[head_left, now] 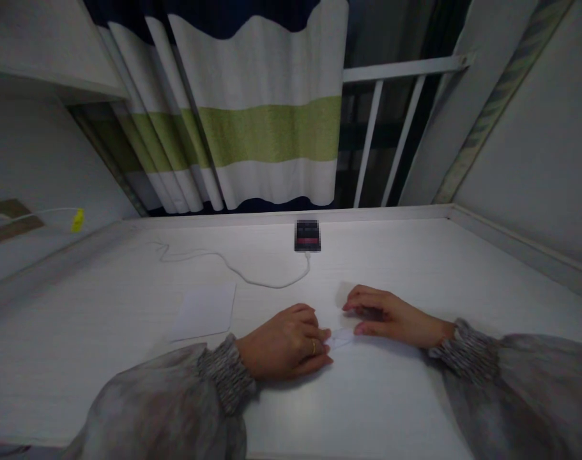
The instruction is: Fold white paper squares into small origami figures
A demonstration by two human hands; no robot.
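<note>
A small piece of white paper (342, 337), seemingly folded, lies on the tabletop between my hands. My left hand (288, 344), with a ring on one finger, rests palm down over its left end; the bent fingers hold it against the table and hide that part. My right hand (391, 317) is at the paper's other end, its thumb and fingers apart. The right thumb tip is at the paper's edge; whether it touches is hard to tell. Just beyond the right fingertips lies a pale, small flat piece (344, 294), partly covered by that hand.
A white sheet of paper (204, 312) lies left on the white table (367, 402). At the back is a dark, pixelated device (307, 236) with a white cable (257, 282) trailing left. A striped curtain (271, 128) and white window bars (372, 140) stand behind.
</note>
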